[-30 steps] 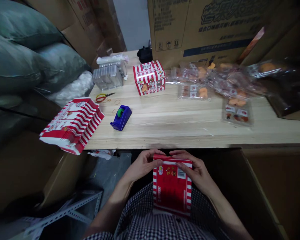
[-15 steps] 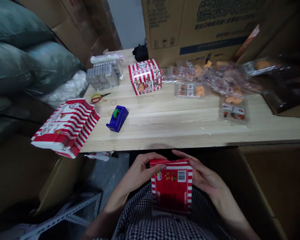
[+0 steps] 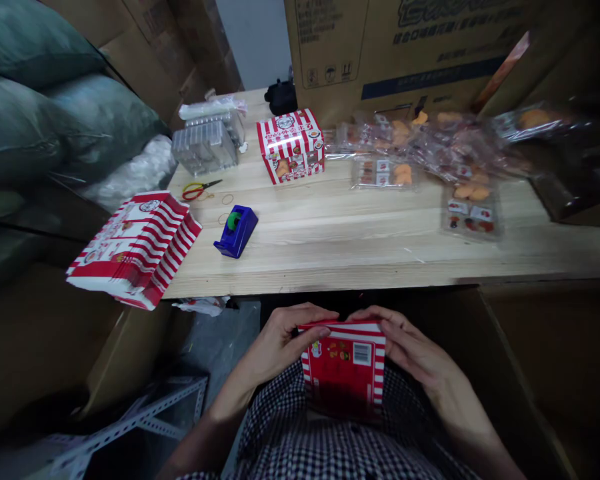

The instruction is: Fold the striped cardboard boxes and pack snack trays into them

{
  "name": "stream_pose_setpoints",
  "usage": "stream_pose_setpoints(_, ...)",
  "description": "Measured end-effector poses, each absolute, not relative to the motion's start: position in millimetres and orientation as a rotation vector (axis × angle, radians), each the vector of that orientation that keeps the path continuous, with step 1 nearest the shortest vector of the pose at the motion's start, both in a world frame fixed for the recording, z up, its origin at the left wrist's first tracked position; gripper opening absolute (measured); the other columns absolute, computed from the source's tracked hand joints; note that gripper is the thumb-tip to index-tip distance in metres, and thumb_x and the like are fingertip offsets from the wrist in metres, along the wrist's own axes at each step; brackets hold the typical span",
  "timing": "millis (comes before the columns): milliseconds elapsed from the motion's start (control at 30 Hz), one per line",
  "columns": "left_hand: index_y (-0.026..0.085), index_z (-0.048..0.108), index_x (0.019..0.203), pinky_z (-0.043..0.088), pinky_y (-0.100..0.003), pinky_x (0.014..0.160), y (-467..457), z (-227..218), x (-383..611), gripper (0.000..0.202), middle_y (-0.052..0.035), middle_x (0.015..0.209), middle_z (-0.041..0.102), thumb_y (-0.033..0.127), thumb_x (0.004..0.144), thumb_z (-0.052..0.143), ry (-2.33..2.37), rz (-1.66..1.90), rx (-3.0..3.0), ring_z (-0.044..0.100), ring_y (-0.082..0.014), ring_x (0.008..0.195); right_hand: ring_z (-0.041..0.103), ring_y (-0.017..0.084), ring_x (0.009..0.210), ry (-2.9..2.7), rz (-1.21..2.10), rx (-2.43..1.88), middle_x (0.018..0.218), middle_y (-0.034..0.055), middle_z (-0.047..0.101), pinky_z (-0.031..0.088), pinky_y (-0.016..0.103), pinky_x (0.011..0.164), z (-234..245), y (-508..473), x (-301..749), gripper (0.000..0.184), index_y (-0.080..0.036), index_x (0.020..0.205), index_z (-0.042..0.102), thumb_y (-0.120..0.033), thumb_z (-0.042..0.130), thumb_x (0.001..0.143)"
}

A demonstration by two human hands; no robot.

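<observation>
Over my lap, below the table's front edge, I hold a red and white striped carton [image 3: 344, 370] upright with both hands. My left hand [image 3: 285, 337] grips its upper left corner, thumb across the top flap. My right hand [image 3: 409, 347] wraps its upper right side, fingers curled over the top edge. The carton's face shows a barcode and small pictures. A finished carton of the same kind [image 3: 291, 145] stands on the wooden table [image 3: 360, 230] further back.
A stack of flat striped cartons [image 3: 134, 247] hangs over the table's left end. A blue tape dispenser [image 3: 237, 230], scissors [image 3: 200, 190], rubber bands and clear plastic trays [image 3: 205, 143] lie on the left. Packets of snacks [image 3: 430, 157] are on the right. Large cardboard boxes [image 3: 395, 53] stand behind.
The carton's top flap has been pressed down and my fingers have closed further over the top edge. The carton sits slightly lower on my lap.
</observation>
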State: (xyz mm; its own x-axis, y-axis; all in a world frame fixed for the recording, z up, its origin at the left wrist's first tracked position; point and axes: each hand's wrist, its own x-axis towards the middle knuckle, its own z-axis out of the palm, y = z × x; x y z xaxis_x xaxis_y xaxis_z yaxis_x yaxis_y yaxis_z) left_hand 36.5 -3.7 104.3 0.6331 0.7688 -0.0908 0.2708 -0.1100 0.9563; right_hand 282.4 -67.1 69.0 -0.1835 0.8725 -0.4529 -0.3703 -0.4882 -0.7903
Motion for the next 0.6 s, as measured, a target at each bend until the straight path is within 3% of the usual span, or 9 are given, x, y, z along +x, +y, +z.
stream_pose_setpoints(133,0.025,0.069,0.127,0.053,-0.035,0.093,6.2,96.9,41.9,0.032,-0.0081,0.121,0.072,0.03,0.098,0.055,0.842,0.489,1.73,0.068,-0.0207,0.107,0.061,0.026,0.12,-1.03,1.559,-1.221,0.124,0.0045,0.07,0.047,0.04,0.103,76.5,-47.0,286.4,0.02,-0.029,0.103,0.078,-0.042,0.067,0.091)
stream_pose_setpoints(267,0.028,0.064,0.133,0.049,-0.039,0.101,14.9,85.6,45.6,0.035,-0.0074,0.13,0.069,0.028,0.099,0.055,0.787,0.522,1.826,0.063,-0.0221,0.118,0.056,0.027,0.129,-1.184,1.548,-1.133,0.135,0.0034,0.065,0.041,0.048,0.111,70.3,-43.2,278.9,0.028,-0.034,0.119,0.072,-0.041,0.054,0.1)
stream_pose_setpoints(400,0.028,0.064,0.132,0.05,-0.039,0.1,13.8,72.7,46.2,0.034,-0.0066,0.126,0.07,0.025,0.101,0.05,0.785,0.557,1.829,0.064,-0.0205,0.116,0.043,0.027,0.142,-1.336,1.399,-1.208,0.146,0.0005,0.057,0.027,0.051,0.12,57.3,-53.6,277.7,0.035,-0.038,0.131,0.065,-0.04,0.061,0.096)
stream_pose_setpoints(467,0.027,0.066,0.128,0.052,-0.038,0.098,10.2,69.8,46.4,0.032,-0.0071,0.122,0.071,0.024,0.101,0.05,0.794,0.563,1.827,0.065,-0.0202,0.113,0.047,0.027,0.138,-1.337,1.408,-1.252,0.143,0.0011,0.059,0.032,0.05,0.118,51.4,-60.0,279.3,0.035,-0.038,0.131,0.065,-0.039,0.062,0.095)
stream_pose_setpoints(600,0.025,0.065,0.129,0.054,-0.036,0.095,6.0,77.3,47.7,0.034,-0.0077,0.12,0.071,0.019,0.1,0.05,0.746,0.605,1.897,0.065,-0.019,0.111,0.063,0.025,0.117,-1.189,1.435,-1.275,0.126,0.0034,0.07,0.051,0.041,0.1,53.5,-65.4,277.2,0.028,-0.036,0.123,0.071,-0.037,0.061,0.097)
